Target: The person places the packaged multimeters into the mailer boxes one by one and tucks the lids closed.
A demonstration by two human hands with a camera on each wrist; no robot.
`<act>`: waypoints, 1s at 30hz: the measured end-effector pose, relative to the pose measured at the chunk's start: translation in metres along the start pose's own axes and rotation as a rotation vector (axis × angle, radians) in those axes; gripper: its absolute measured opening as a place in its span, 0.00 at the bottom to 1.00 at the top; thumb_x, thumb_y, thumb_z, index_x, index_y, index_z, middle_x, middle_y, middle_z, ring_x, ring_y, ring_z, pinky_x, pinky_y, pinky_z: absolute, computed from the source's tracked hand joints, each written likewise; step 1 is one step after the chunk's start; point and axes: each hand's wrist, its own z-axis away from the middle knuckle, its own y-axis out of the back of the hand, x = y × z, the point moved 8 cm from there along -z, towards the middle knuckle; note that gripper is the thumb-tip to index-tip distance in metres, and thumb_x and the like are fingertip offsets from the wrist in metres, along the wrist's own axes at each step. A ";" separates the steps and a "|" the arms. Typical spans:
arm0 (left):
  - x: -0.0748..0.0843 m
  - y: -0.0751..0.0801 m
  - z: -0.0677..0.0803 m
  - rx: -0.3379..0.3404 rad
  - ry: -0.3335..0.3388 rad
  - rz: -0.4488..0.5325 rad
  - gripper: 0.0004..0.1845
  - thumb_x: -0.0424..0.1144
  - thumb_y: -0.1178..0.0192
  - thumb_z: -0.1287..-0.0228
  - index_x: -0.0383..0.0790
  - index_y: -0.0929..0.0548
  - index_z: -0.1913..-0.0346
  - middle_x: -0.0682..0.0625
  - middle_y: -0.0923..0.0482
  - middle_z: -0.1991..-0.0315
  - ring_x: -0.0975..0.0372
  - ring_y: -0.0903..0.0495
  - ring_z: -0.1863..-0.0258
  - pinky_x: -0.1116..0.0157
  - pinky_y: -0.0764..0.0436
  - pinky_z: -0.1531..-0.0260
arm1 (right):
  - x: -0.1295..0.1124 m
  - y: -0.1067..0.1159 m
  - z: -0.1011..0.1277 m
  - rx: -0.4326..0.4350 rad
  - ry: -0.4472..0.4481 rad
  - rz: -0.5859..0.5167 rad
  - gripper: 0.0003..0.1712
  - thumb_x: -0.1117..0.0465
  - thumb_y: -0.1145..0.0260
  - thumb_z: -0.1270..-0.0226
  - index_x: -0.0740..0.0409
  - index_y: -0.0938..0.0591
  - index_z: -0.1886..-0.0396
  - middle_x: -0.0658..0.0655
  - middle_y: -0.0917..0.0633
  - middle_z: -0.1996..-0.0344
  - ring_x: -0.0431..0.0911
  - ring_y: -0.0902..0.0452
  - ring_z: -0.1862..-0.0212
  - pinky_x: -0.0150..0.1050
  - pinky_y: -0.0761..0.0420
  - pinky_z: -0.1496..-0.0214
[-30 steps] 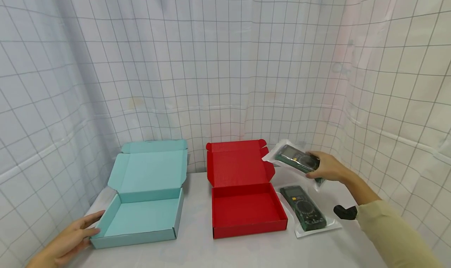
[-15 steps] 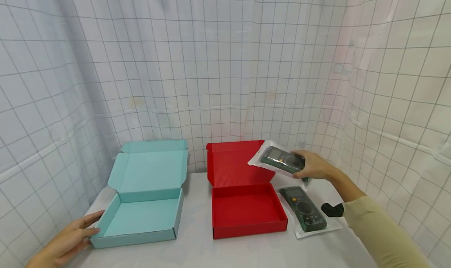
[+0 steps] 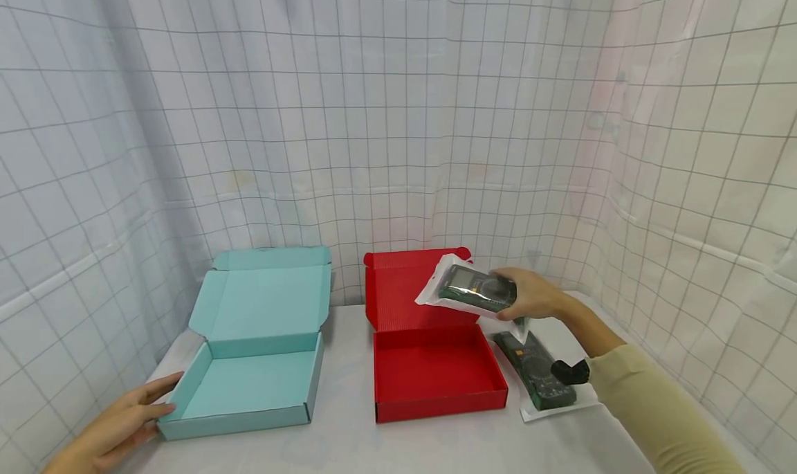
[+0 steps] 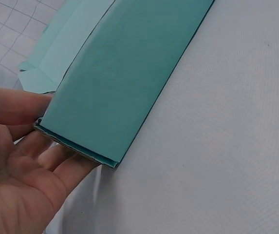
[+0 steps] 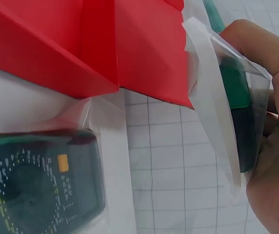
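My right hand grips a green multimeter sealed in a clear plastic bag and holds it in the air over the back right of the open red box. In the right wrist view the fingers curl round the bagged meter. A second bagged multimeter lies flat on the table, right of the red box. My left hand rests with straight fingers against the front left corner of the open light-blue box; the left wrist view shows that corner on my palm.
Both boxes stand side by side on a white table with their lids folded back against a gridded curtain that closes in the back and both sides. A black wrist strap sits on my right arm.
My right hand has carried the bagged multimeter leftward and slightly down, from beside the red box's lid to over the box's back right. The left hand has stayed put.
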 end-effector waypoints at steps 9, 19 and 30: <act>-0.005 0.001 0.001 0.089 0.090 -0.054 0.42 0.33 0.48 0.19 0.23 0.65 0.21 0.46 0.51 0.23 0.84 0.31 0.50 0.68 0.22 0.48 | -0.016 -0.017 -0.011 -0.026 0.042 -0.028 0.52 0.49 0.19 0.54 0.62 0.27 0.29 0.54 0.19 0.47 0.51 0.24 0.50 0.43 0.16 0.55; -0.003 -0.001 0.000 0.067 0.063 -0.020 0.39 0.31 0.50 0.19 0.23 0.63 0.21 0.43 0.54 0.22 0.83 0.29 0.49 0.68 0.21 0.48 | -0.038 -0.034 -0.025 -0.064 0.088 -0.021 0.52 0.46 0.19 0.54 0.58 0.27 0.28 0.51 0.20 0.46 0.50 0.25 0.48 0.43 0.17 0.53; -0.004 0.000 0.000 0.077 0.078 -0.013 0.40 0.33 0.49 0.19 0.24 0.63 0.20 0.51 0.48 0.26 0.83 0.29 0.49 0.67 0.21 0.47 | -0.067 -0.055 -0.042 -0.100 0.155 -0.047 0.52 0.50 0.18 0.53 0.55 0.27 0.26 0.50 0.21 0.45 0.48 0.27 0.46 0.41 0.17 0.52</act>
